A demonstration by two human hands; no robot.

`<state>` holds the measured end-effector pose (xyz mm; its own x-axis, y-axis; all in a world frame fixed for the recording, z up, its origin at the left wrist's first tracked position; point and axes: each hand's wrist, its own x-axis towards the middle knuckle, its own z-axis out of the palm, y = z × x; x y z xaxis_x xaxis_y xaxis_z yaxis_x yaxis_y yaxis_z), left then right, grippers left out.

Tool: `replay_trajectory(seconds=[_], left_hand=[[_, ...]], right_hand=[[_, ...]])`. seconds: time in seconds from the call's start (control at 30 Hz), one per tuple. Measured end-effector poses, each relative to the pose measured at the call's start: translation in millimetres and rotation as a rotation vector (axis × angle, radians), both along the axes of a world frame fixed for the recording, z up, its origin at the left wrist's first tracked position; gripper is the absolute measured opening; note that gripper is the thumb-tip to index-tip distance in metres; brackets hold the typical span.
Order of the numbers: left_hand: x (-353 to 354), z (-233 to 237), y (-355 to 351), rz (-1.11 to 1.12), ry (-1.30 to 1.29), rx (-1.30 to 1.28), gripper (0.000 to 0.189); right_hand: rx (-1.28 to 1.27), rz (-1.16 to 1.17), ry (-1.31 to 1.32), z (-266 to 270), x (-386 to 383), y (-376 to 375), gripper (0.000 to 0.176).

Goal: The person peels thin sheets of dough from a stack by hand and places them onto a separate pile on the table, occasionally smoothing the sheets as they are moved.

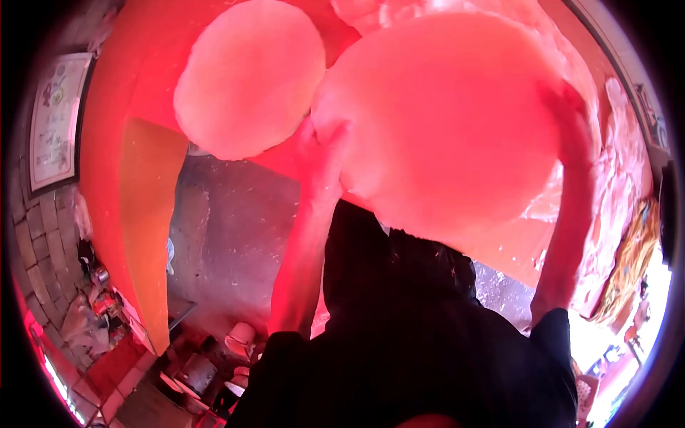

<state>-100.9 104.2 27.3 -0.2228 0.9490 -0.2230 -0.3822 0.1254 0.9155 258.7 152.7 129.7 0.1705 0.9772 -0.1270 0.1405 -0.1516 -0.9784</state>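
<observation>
A large, round, flat sheet of dough (442,121) spreads in front of my body, tinted pink by the red light. My left hand (327,146) grips its left edge, the thumb lying over the rim and the other fingers mostly hidden. On the far side, my right hand (569,118) is closed around the right edge and slightly blurred. A smaller round sheet of dough (250,78) lies flat to the upper left, its edge close to the large one. Under both is a red-lit work table (506,250) with small pale flecks.
Crumpled whitish plastic or cloth (617,171) lines the table's right side. To the left, an orange panel (146,228) drops beside the grey floor (235,221). A framed sheet (61,121) hangs on the brick wall. Pots and vessels (196,374) stand at the lower left.
</observation>
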Motion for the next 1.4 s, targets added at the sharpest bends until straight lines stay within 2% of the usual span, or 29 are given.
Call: replay_trajectory(seconds=[0.07, 0.13, 0.17, 0.23, 0.33, 0.4, 0.5, 0.6, 0.63, 0.7, 0.77, 0.83, 0.93, 1.07, 1.17, 1.23, 1.27, 1.33, 1.37, 1.4], left_hand=[[-18, 35, 15, 0.016, 0.058, -0.079, 0.035], [-57, 62, 28, -0.004, -0.028, 0.073, 0.023], [-81, 62, 38, 0.062, 0.053, 0.070, 0.021], [-135, 63, 58, 0.145, 0.185, 0.070, 0.022], [-227, 67, 73, 0.132, 0.272, 0.086, 0.030], [-259, 70, 80, 0.187, 0.189, 0.071, 0.033], [-306, 41, 91, 0.164, 0.226, -0.027, 0.032], [-388, -59, 103, 0.148, 0.442, -0.127, 0.032], [-387, -60, 104, 0.172, 0.395, -0.130, 0.030], [-394, -55, 96, 0.199, 0.431, -0.152, 0.030], [-393, -52, 85, 0.238, 0.375, -0.183, 0.030], [-371, -43, 84, 0.312, 0.220, -0.193, 0.031], [-314, -20, 88, 0.268, 0.277, -0.056, 0.034], [-312, -51, 89, 0.278, 0.520, -0.043, 0.037], [-281, -26, 91, 0.259, 0.593, -0.027, 0.038], [-261, -12, 93, 0.239, 0.615, 0.010, 0.038], [-261, -9, 88, 0.236, 0.642, 0.022, 0.038], [-313, -37, 79, 0.095, 0.570, -0.003, 0.035], [-315, -35, 70, 0.129, 0.696, -0.011, 0.034], [-316, -32, 63, 0.162, 0.824, -0.018, 0.032]], right_hand=[[0.003, 0.045, 0.118, 39, -31, 21, 0.031], [-0.043, 0.118, 0.205, 58, -60, 50, 0.032], [-0.060, 0.161, 0.259, 60, -76, 64, 0.032], [-0.049, 0.275, 0.414, 49, -125, 101, 0.028], [-0.027, 0.444, 0.648, 28, -192, 143, 0.023], [-0.026, 0.506, 0.567, 6, -224, 147, 0.027], [-0.030, 0.602, 0.450, -45, -266, 144, 0.034], [-0.138, 0.696, 0.431, -86, -280, 145, 0.041], [-0.230, 0.739, 0.497, -100, -277, 158, 0.043], [-0.186, 0.652, 0.197, -125, -280, 179, 0.046], [0.094, 0.353, -0.535, -139, -293, 186, 0.048], [0.113, 0.183, -0.773, -148, -299, 181, 0.048], [0.101, 0.180, -0.775, -162, -307, 174, 0.048], [0.110, 0.176, -0.760, -178, -315, 173, 0.048], [0.118, 0.187, -0.718, -192, -324, 177, 0.048], [0.222, 0.186, -0.627, -193, -326, 174, 0.048], [0.336, 0.175, -0.592, -181, -320, 169, 0.047], [0.504, 0.157, -0.627, -124, -282, 127, 0.044], [0.560, 0.148, -0.672, -88, -259, 100, 0.041], [0.499, 0.194, -0.661, -74, -227, 79, 0.040]])
